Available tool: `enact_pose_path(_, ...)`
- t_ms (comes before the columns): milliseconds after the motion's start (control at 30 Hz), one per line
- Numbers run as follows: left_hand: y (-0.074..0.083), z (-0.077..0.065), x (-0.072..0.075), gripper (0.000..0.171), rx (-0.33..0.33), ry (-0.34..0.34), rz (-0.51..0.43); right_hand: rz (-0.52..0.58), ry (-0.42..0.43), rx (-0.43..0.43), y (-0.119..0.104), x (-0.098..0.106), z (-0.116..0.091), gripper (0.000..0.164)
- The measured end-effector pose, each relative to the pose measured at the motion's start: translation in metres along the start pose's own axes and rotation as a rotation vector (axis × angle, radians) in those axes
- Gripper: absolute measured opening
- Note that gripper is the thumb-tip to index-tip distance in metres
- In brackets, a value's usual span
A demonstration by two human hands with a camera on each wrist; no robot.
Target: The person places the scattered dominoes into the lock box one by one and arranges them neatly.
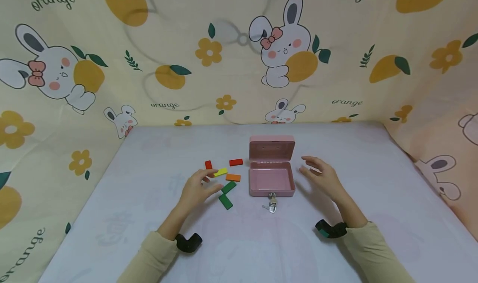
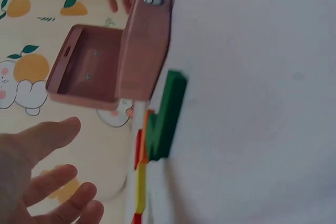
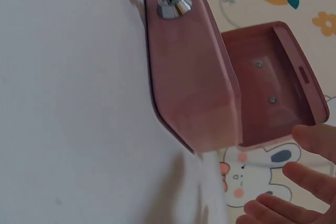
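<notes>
A small pink metal cash box (image 1: 254,182) stands with its lid (image 1: 271,150) raised, and its inside is bare. Keys (image 1: 272,207) hang from the lock (image 3: 174,7) on its front. My left hand (image 1: 199,186) hovers with spread, relaxed fingers over the left edge of some coloured blocks, holding nothing. Around it lie a yellow block (image 1: 222,171), an orange block (image 1: 233,177), two green blocks (image 1: 229,187) and red blocks (image 1: 236,162), one partly hidden by the fingers. To the box's right my right hand (image 1: 324,178) is held in the air, fingers loosely bent and holding nothing.
A white cloth (image 1: 239,250) covers the table. Behind it and along the sides hangs a cream curtain (image 1: 231,79) printed with rabbits and oranges. Each wrist wears a black camera mount (image 1: 189,242) that juts inward over the table.
</notes>
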State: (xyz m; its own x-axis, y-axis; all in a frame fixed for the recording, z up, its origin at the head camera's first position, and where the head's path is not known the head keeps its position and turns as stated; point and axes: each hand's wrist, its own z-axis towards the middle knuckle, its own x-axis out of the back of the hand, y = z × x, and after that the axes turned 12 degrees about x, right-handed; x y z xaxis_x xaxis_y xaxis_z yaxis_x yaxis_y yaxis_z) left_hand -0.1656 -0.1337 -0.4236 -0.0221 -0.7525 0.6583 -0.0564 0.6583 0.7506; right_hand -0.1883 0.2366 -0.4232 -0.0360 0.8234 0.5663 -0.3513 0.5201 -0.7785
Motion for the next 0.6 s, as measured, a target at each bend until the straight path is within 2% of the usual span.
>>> enact_pose_path(300,-0.004,-0.008,-0.007,0.05,0.067,-0.092,0.012,0.167,-0.088,-0.008,0.011,-0.01,0.001,0.047)
enact_pose_path(600,-0.01,-0.014,-0.012,0.053,0.141,-0.157,0.046,0.308,-0.189,0.009,0.024,-0.017,0.003,0.056)
